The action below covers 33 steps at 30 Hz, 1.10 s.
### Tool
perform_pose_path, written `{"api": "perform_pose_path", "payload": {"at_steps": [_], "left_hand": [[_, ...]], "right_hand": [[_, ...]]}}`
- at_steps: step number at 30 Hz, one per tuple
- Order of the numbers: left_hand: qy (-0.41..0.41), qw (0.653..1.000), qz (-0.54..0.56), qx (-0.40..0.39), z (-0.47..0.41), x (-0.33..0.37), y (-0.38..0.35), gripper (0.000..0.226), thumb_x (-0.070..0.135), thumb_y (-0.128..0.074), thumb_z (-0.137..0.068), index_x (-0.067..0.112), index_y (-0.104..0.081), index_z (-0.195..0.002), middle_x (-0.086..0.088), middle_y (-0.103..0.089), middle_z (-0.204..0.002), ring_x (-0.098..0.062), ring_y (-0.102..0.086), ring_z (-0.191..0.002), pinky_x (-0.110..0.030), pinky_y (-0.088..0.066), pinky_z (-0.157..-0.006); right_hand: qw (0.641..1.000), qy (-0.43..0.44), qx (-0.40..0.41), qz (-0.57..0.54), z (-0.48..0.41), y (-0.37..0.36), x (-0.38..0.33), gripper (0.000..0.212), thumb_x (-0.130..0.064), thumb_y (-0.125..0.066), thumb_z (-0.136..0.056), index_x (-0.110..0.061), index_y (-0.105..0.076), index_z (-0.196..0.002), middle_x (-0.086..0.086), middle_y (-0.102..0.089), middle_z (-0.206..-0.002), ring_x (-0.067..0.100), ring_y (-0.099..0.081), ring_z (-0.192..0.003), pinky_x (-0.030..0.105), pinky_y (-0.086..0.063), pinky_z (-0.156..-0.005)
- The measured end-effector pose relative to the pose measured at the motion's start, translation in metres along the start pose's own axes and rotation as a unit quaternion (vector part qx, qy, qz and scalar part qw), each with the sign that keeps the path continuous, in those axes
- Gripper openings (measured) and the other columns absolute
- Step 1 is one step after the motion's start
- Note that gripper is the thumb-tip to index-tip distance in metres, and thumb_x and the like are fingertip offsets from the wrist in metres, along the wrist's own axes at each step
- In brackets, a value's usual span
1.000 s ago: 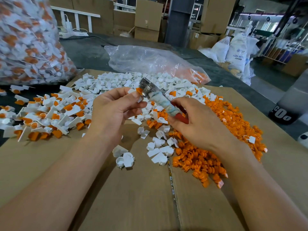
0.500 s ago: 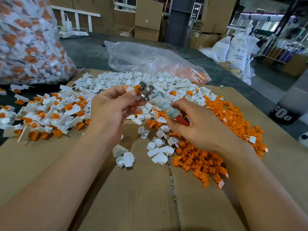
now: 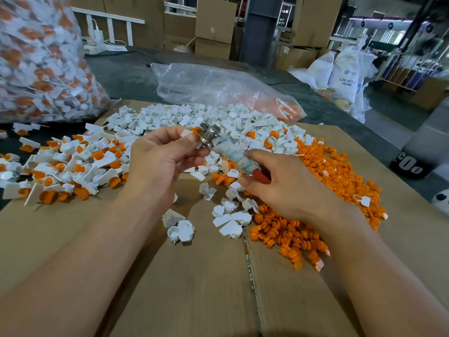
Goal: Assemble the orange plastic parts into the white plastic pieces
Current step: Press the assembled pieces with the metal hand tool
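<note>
**Hands.** The left hand (image 3: 165,161) pinches an orange part (image 3: 195,130) between thumb and fingers, at the metal head of a tool (image 3: 228,154). Whether a white piece is also in the pinch cannot be told. The right hand (image 3: 286,188) has its fingers curled round the tool's wrapped handle, and the red end shows by the thumb. The tool is tilted, head up toward the left hand. Both hands are above the cardboard (image 3: 194,288) laid on the dark worktop (image 3: 126,76).

**Stock.**
- Loose white pieces (image 3: 218,117) are heaped at the far edge of the cardboard, with a few scattered below the hands.
- Loose orange parts (image 3: 335,176) are heaped at the right, under and beyond the right wrist. This heap touches the white one.
- Assembled pieces (image 3: 68,166), white with orange, lie at the left and spill off the cardboard onto the worktop.

**Bags.** A full clear bag (image 3: 36,64) of assembled pieces stands at the far left. A slack bag (image 3: 218,88) lies behind the white heap, with orange parts in its right end.

**Writing.**
- A white sack (image 3: 345,76) at the right rear reads "ABS RESIN". Its smaller print is unreadable.
- A dark object (image 3: 408,164) at the right edge bears white characters resembling "CO", not legible for certain.
- Cartons (image 3: 213,25) stand at the rear; their markings are unreadable.
</note>
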<state>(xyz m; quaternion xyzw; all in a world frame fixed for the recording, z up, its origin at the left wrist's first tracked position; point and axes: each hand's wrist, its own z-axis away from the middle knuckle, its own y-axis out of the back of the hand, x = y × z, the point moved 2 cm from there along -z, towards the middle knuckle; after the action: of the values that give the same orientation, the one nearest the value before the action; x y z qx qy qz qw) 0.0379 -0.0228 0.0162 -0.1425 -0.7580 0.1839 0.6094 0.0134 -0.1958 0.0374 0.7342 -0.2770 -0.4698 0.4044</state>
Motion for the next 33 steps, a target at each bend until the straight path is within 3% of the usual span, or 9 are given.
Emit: {"api": "perform_pose_path", "payload": {"at_steps": [5,9,14,24,28,33], "left_hand": [[0.007,1.0,-0.005,0.02,0.0,-0.001,0.001,0.019,-0.005,-0.056,-0.084,0.007,-0.058,-0.069,-0.002,-0.066,-0.056,-0.013,-0.066,-0.052,-0.016,-0.049,-0.047],[0.007,0.999,-0.017,0.032,0.0,-0.002,0.002,0.02,-0.006,-0.056,-0.084,0.007,-0.058,-0.069,-0.002,-0.066,-0.055,-0.013,-0.066,-0.051,-0.016,-0.049,-0.048],[0.008,0.999,-0.02,0.045,0.0,-0.002,0.002,0.022,-0.007,-0.055,-0.085,0.007,-0.057,-0.068,-0.003,-0.066,-0.055,-0.014,-0.066,-0.051,-0.017,-0.049,-0.047],[0.012,0.999,-0.015,0.046,0.001,0.0,0.001,0.02,-0.006,-0.056,-0.084,0.007,-0.058,-0.07,-0.004,-0.067,-0.056,-0.014,-0.066,-0.052,-0.017,-0.049,-0.048],[0.021,0.998,-0.017,0.052,0.001,-0.001,0.001,0.017,-0.005,-0.059,-0.083,0.008,-0.058,-0.071,-0.004,-0.067,-0.057,-0.014,-0.066,-0.053,-0.016,-0.049,-0.046],[0.05,0.996,0.019,0.071,-0.003,-0.002,0.003,0.008,0.005,-0.063,-0.084,0.007,-0.06,-0.077,-0.002,-0.068,-0.06,-0.012,-0.068,-0.057,-0.016,-0.049,-0.046]], "right_hand": [[1.0,-0.003,-0.01,0.006,-0.001,-0.004,-0.002,0.006,-0.031,-0.056,-0.089,-0.026,-0.054,-0.092,-0.012,-0.047,-0.067,-0.001,-0.045,-0.062,0.009,-0.034,-0.058],[1.0,-0.003,-0.015,0.019,-0.003,-0.006,-0.003,0.014,-0.031,-0.056,-0.089,-0.032,-0.046,-0.08,-0.012,-0.045,-0.066,0.003,-0.043,-0.059,0.008,-0.034,-0.057],[0.999,0.0,0.002,0.035,-0.004,-0.01,-0.003,0.012,-0.03,-0.056,-0.089,-0.021,-0.056,-0.096,-0.013,-0.048,-0.068,0.005,-0.046,-0.061,0.016,-0.035,-0.059],[0.999,0.006,0.027,0.037,-0.003,-0.011,-0.001,0.017,-0.032,-0.057,-0.088,-0.021,-0.059,-0.102,-0.014,-0.049,-0.068,0.004,-0.047,-0.062,0.016,-0.036,-0.059],[0.997,0.005,0.05,0.06,-0.005,-0.009,0.002,0.028,-0.036,-0.059,-0.086,-0.022,-0.057,-0.11,-0.009,-0.057,-0.085,0.007,-0.051,-0.073,0.021,-0.04,-0.065],[0.986,-0.033,0.109,0.119,-0.01,0.001,0.019,0.039,-0.041,-0.061,-0.083,-0.025,-0.054,-0.118,-0.007,-0.053,-0.093,0.011,-0.048,-0.086,0.027,-0.036,-0.068]]}}
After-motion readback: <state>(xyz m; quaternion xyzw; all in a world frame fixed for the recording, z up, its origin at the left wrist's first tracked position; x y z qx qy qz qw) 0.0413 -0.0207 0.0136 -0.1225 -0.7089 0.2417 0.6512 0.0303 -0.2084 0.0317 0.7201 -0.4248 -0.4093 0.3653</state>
